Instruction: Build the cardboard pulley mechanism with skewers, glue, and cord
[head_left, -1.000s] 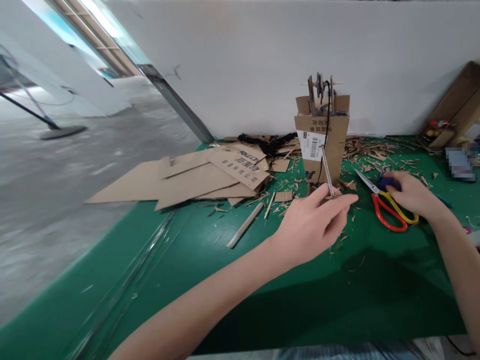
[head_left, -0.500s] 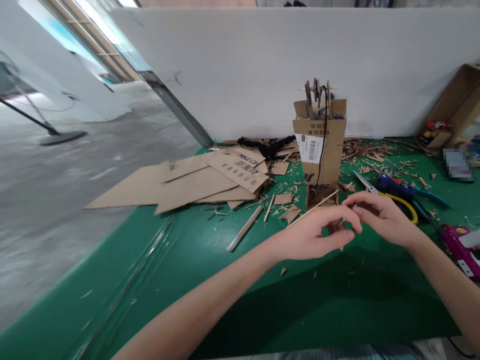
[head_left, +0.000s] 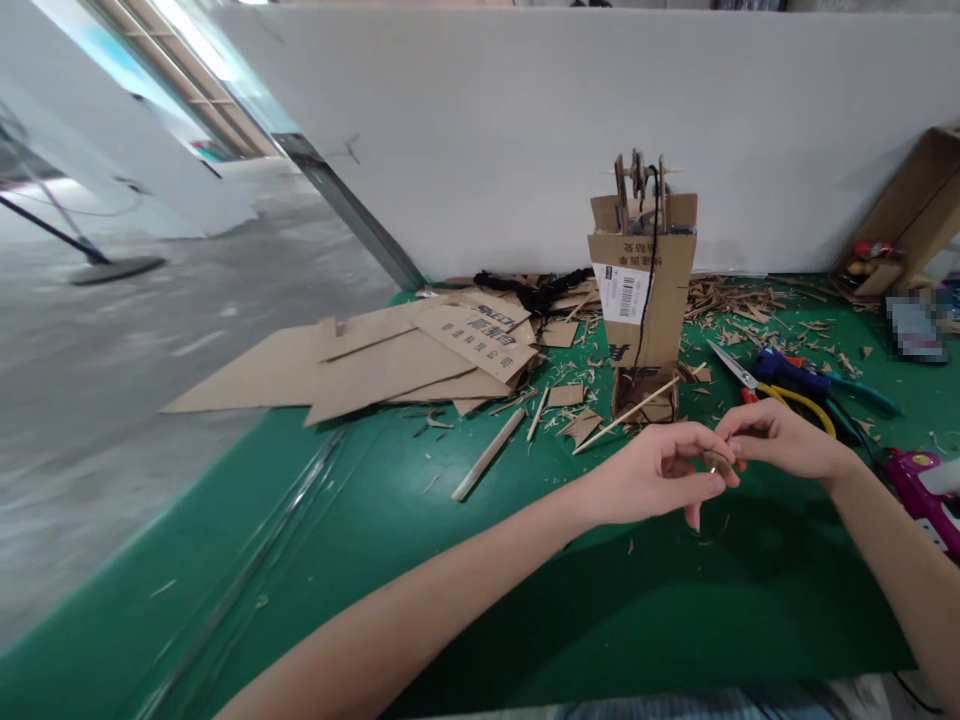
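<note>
My left hand is closed, its thumb and fingers gripping a small round brown piece that looks like a cardboard disc. Close against it, the fingertips of my right hand are pinched together at the disc's edge; what lies between them is hidden. Both hands are raised over the green table. Behind them stands a tall cardboard box with a pulley wheel and a black string on top. A thin wooden stick lies slantwise before the box.
Scissors with yellow handles and blue-handled pliers lie to the right, near a magenta glue gun. Flat cardboard sheets overhang the left edge. A pale strip and cardboard scraps litter the table. A white panel stands behind.
Both hands have shifted slightly right and toward me, staying together. The round piece shows more clearly between the left fingers. More of the wooden stick is uncovered.
</note>
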